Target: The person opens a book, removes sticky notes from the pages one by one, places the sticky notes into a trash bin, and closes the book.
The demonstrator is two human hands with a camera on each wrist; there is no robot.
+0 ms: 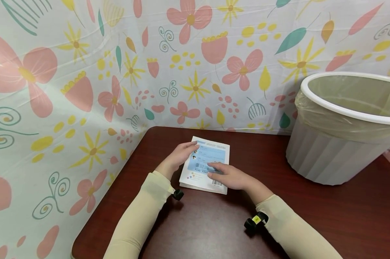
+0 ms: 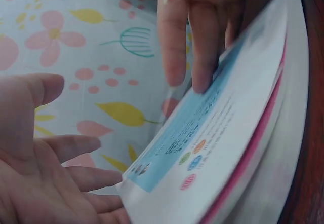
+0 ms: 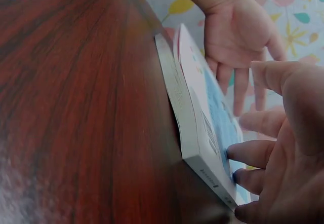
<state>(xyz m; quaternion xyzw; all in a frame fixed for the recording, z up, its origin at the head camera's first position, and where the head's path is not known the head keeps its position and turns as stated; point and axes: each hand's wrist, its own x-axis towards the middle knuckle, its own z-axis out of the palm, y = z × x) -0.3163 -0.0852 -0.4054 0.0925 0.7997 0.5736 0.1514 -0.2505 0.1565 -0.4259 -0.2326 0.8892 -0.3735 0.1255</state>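
Observation:
A thick white book (image 1: 201, 167) with a blue panel and a barcode on its cover lies flat on the dark red-brown table. At its left edge is my left hand (image 1: 179, 157), fingers fairly straight and fingertips by the edge in the left wrist view. My right hand (image 1: 229, 175) reaches over the book's right side. In the right wrist view the right fingertips (image 3: 243, 153) touch or nearly touch the cover near the spine. Neither hand is curled round the book. Its cover (image 2: 223, 133) stands slightly lifted from the pages along the near edge.
A light grey ribbed bin (image 1: 331, 158) with a white rim and a clear liner stands on the table at the right. Behind the table (image 1: 214, 230) and along its left side hangs a flower-patterned cloth (image 1: 195, 104). Black devices (image 1: 256, 221) are strapped to both wrists.

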